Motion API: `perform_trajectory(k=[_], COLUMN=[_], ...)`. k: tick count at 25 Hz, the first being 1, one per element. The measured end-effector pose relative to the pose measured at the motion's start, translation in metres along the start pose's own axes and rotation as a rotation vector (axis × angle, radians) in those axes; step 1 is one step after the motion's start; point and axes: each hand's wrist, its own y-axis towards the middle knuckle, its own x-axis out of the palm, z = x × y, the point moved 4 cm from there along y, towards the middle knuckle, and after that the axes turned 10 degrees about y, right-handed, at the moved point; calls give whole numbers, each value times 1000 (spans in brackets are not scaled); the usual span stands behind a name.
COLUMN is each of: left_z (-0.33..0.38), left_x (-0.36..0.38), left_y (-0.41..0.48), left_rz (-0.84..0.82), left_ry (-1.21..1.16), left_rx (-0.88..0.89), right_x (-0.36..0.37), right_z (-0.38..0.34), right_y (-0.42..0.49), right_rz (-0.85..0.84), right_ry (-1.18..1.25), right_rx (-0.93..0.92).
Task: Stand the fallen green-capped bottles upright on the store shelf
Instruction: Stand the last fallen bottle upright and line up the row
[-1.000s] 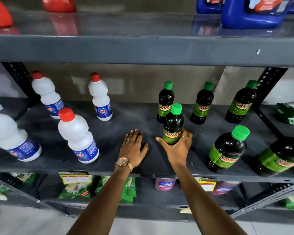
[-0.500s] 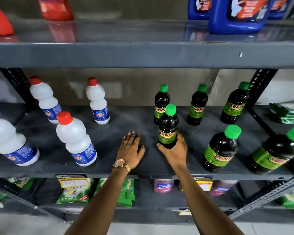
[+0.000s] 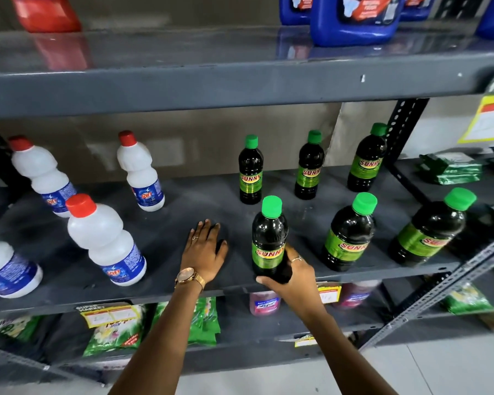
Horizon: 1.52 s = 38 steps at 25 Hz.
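Note:
Several dark green-capped bottles with green labels stand upright on the grey middle shelf (image 3: 160, 283). My right hand (image 3: 293, 276) is wrapped around the base of the front-left bottle (image 3: 268, 238), which stands upright near the shelf's front edge. Two more stand in the front row: one bottle (image 3: 350, 235) and another bottle (image 3: 431, 232) further right. Three bottles line the back: one (image 3: 250, 172), a second (image 3: 308, 166) and a third (image 3: 367, 161). My left hand (image 3: 206, 252) lies flat on the shelf, palm down, left of the held bottle, holding nothing.
White red-capped bottles (image 3: 106, 240) stand on the left half of the same shelf. Blue jugs (image 3: 354, 18) and a red container (image 3: 46, 12) sit on the upper shelf. Green packets (image 3: 111, 334) fill the lower shelf. A perforated upright post (image 3: 402, 129) bounds the right side.
My right hand has drawn the held bottle toward the shelf's front edge, beside the front row. The left hand stays flat on the shelf. The view has shifted closer.

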Motion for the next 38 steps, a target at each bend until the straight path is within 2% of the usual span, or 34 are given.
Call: perform_trajectory(k=[10,16,18,20,22,23,25,27,29,31,34,38], left_z=[-1,10,19,42,87,121,183,233,254,256,259,256], left_x=[3,2,-5,-24,-42,-47,-44,-28,-6,11,21,28], left_y=[1,-20,-47,-83,-121,-133,-137,-120,-88,-61,-47,-50], left_rz=[1,34,142,401,611,617,461,323,252,187,141,197], left_ry=[2,-53,-183,-428,-564,-590,-638,-653,-689,-711,-676,-690], left_rx=[-6,-87,-190,-293,-212,-99,114,158,-4,-155,-201,-255], right_x=[-2,-3,-10,-34,-75,-102,-149,-193,-224,-236,-241,-240], right_z=[-1,-4,0,8,14,19,35,56,74,82,89,98], right_y=[-6,-11,-27,-49,-69,-76,-74,-58,-33,-14,-8,-10], right_rz=[-123,-136,-77,57,293,434,665,726,606,450,393,364], right_ry=[-178,-144,-9,100,152,195,242,201,149,94,-9,-44], right_rx=[-51,-65,-39,-18,-92,-121,-127,-61,20,17,-22,-37])
